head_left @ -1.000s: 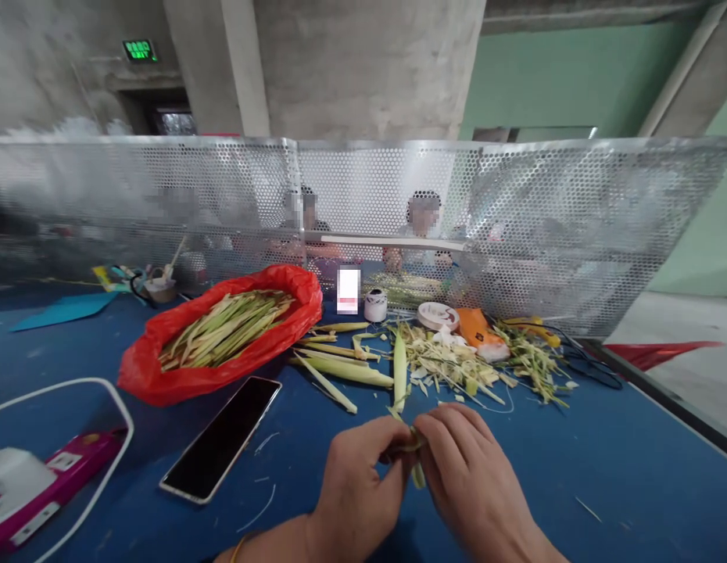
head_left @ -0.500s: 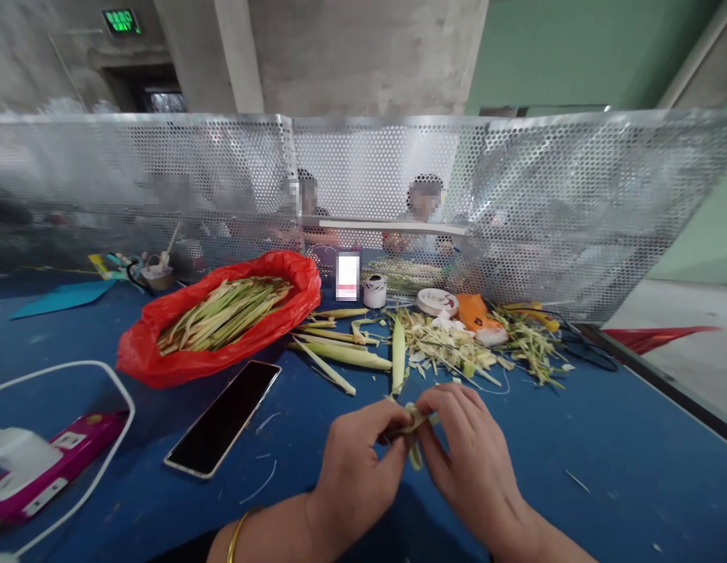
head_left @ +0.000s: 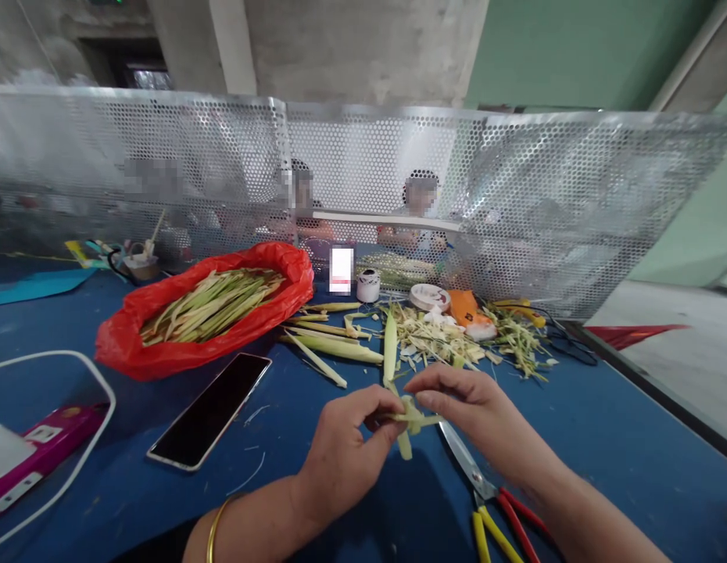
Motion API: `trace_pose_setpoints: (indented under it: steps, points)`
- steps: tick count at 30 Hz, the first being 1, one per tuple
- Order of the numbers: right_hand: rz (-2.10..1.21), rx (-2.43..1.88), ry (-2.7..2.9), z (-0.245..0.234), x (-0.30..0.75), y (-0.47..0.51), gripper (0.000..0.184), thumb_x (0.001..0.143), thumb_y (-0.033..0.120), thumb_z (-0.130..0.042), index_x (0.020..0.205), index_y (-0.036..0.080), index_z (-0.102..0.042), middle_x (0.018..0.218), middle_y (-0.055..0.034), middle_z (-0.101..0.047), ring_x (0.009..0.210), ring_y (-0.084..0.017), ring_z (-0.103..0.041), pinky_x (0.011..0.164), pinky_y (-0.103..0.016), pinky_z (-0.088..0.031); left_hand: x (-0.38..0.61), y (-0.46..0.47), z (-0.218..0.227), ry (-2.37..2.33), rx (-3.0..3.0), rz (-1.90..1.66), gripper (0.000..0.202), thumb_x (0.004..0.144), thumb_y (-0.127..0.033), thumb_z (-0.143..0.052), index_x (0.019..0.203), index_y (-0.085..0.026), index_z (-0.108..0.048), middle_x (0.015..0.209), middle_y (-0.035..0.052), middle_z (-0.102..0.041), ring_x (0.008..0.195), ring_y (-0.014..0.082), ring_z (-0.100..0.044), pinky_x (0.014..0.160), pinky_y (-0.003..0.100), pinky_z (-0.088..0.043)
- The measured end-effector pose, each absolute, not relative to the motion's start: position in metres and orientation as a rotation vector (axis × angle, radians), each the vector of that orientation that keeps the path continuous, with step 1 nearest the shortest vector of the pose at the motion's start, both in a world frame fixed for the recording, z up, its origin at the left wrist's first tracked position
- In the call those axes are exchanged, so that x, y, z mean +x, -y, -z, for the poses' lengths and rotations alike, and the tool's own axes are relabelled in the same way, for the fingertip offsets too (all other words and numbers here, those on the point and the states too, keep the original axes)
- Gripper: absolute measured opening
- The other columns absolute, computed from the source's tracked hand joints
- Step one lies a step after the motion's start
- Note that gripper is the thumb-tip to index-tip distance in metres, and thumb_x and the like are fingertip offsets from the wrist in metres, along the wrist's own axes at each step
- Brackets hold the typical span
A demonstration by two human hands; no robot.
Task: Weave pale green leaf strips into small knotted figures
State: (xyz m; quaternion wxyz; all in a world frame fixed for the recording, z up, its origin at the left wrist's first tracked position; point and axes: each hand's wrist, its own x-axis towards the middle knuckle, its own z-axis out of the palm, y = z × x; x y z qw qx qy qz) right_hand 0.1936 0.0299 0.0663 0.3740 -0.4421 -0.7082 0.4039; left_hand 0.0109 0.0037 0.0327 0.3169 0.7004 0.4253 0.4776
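My left hand (head_left: 345,450) and my right hand (head_left: 466,403) meet low in the middle of the view, both pinched on a small folded piece of pale green leaf strip (head_left: 411,418). A short end of the strip hangs down between the fingers. Scissors (head_left: 486,500) with red and yellow handles lie on the blue table (head_left: 603,438) just under my right wrist. A gold bangle sits on my left wrist.
A red plastic bag (head_left: 164,348) holds several green leaf strips at the left. A black phone (head_left: 211,410) lies beside it. Loose strips and trimmings (head_left: 445,340) lie beyond my hands. A perforated metal screen (head_left: 516,203) closes the back, with people seated behind it.
My hands have drawn a little apart, spreading the folded strip between them. The camera has tipped down, bringing the scissors into sight.
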Motion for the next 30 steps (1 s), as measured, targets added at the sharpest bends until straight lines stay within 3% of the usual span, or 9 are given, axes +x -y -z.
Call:
trace_pose_setpoints:
  steps: [4,14,21,30]
  points:
    - [-1.269,-1.098,1.796,-0.068,0.196,-0.03,0.014,0.079,0.031,-0.064,0.082,0.019,-0.071,0.078,-0.0016,-0.069,0.074,-0.016,-0.059,0.07,-0.029,-0.045,0.012,-0.005,-0.034,-1.074,1.702,-1.164,0.001,0.076,-0.018,-0.064,0.076,-0.018,-0.063,0.067,-0.0023,-0.064,0.061,0.0104,-0.056,0.061,0.02,-0.046]
    - [-1.694,-1.067,1.236,-0.057,0.187,-0.029,0.029,0.068,0.04,-0.078,0.068,0.015,-0.062,0.058,0.0042,-0.054,0.053,-0.009,-0.045,0.054,-0.022,-0.035,0.012,-0.009,-0.037,-1.011,1.51,-1.056,0.01,0.073,-0.024,-0.068,0.075,-0.017,-0.06,0.065,-0.0018,-0.061,0.06,0.0115,-0.058,0.061,0.022,-0.047]
    - [-1.597,-1.032,1.394,-0.059,0.187,-0.029,0.024,0.071,0.034,-0.074,0.086,0.017,-0.067,0.073,0.0012,-0.062,0.066,-0.012,-0.055,0.064,-0.026,-0.043,0.014,-0.008,-0.038,-1.008,1.415,-1.034,0.013,0.073,-0.025,-0.067,0.077,-0.016,-0.059,0.064,-0.0023,-0.061,0.059,0.0116,-0.058,0.061,0.023,-0.049]
    - [-1.247,-1.199,1.458,-0.058,0.185,-0.03,0.012,0.071,0.029,-0.068,0.073,0.018,-0.072,0.06,0.0025,-0.06,0.059,-0.012,-0.051,0.06,-0.026,-0.042,0.015,-0.01,-0.039,-0.867,1.231,-0.868,0.014,0.066,-0.023,-0.073,0.072,-0.015,-0.063,0.063,-0.003,-0.061,0.057,0.0096,-0.056,0.061,0.023,-0.048]
